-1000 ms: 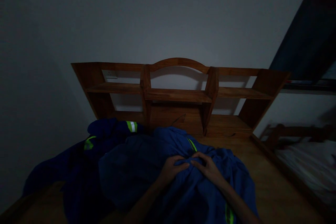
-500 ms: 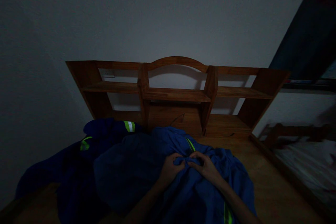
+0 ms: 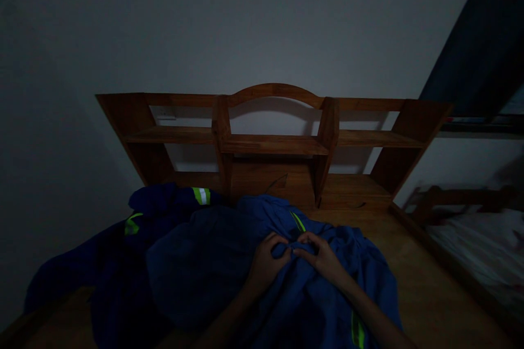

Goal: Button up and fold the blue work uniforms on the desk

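Note:
A dark blue work garment (image 3: 204, 262) with yellow-green reflective stripes lies crumpled over the wooden desk (image 3: 413, 283). My left hand (image 3: 266, 264) and my right hand (image 3: 321, 255) sit side by side on top of it, near its middle. Both pinch a fold of the blue cloth between fingers and thumb, fingertips almost touching. A reflective stripe (image 3: 298, 222) runs just beyond my fingers. The scene is dim.
A wooden shelf unit (image 3: 274, 144) with an arched top stands at the back of the desk against a pale wall. To the right, lower down, lies a bed with white bedding (image 3: 483, 256) and a wooden frame. A dark curtain hangs at the upper right.
My hands went from lying flat on the cloth to gathering and pinching a fold, and moved slightly away from me. The view tilted a little.

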Demonstrator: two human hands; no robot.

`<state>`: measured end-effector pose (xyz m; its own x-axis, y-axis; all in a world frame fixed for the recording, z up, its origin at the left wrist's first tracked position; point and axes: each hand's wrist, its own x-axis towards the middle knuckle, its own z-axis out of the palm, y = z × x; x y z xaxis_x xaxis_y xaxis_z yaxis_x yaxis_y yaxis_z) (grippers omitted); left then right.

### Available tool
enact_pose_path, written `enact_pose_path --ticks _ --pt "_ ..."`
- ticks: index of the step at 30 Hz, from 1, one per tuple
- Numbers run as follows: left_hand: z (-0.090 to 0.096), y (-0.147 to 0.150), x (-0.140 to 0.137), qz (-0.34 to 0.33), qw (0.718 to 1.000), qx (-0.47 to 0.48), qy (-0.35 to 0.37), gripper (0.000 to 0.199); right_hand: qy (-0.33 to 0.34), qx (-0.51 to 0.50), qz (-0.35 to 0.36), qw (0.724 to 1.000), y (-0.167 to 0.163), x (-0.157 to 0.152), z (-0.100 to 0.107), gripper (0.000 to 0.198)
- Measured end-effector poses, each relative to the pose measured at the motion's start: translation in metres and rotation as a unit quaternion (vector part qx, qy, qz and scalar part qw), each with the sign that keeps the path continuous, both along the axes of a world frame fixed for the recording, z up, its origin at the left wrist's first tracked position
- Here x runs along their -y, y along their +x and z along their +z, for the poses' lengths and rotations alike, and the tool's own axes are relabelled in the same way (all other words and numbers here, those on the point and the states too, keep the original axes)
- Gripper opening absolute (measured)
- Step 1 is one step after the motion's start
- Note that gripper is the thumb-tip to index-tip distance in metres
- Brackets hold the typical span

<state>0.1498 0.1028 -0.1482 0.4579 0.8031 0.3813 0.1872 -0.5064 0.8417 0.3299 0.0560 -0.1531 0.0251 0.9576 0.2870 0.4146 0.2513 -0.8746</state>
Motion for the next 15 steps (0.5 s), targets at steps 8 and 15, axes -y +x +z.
enact_pose_path --ticks 8,15 --pt "-0.0003 -0.0006 -0.0017 -0.023 1.0 0.014 -0.012 0.014 0.017 0.007 0.002 1.0 0.0006 0.0008 0.0015 0.023" --pt "0.0005 -0.0024 -0.0022 -0.032 0.999 0.031 -0.02 0.016 0.014 -0.012 0.046 0.999 -0.0028 0.0026 0.0067 0.022"
